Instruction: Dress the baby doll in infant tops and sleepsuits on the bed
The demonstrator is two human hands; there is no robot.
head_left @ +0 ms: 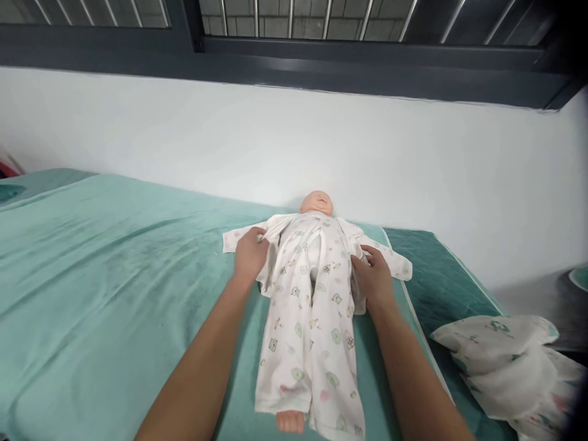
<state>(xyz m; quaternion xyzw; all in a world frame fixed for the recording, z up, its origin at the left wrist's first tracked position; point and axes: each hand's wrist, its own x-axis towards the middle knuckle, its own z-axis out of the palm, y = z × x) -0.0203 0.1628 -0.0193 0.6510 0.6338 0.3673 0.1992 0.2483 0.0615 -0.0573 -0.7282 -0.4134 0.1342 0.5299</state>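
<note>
A baby doll (pixel 316 202) lies on its back with its head toward the wall. White patterned trousers (pixel 307 324) cover its legs and reach up over the chest, and one foot (pixel 290 421) sticks out at the bottom. A white long-sleeved baby top (pixel 281 225) has both sleeves spread out sideways, its front panels at the doll's sides. My left hand (pixel 250 252) pinches the top near its left sleeve. On the other side, my right hand (pixel 373 272) has its fingers closed on the top's right edge. The fingertips are partly hidden in the cloth.
A light green sheet (pixel 114 288) covers the bed, with a darker green quilted cover (pixel 427 269) at the right. A white patterned cloth bundle (pixel 509 361) lies at the lower right. Behind stand a white wall (pixel 229 141) and a dark, barred window frame (pixel 321 64).
</note>
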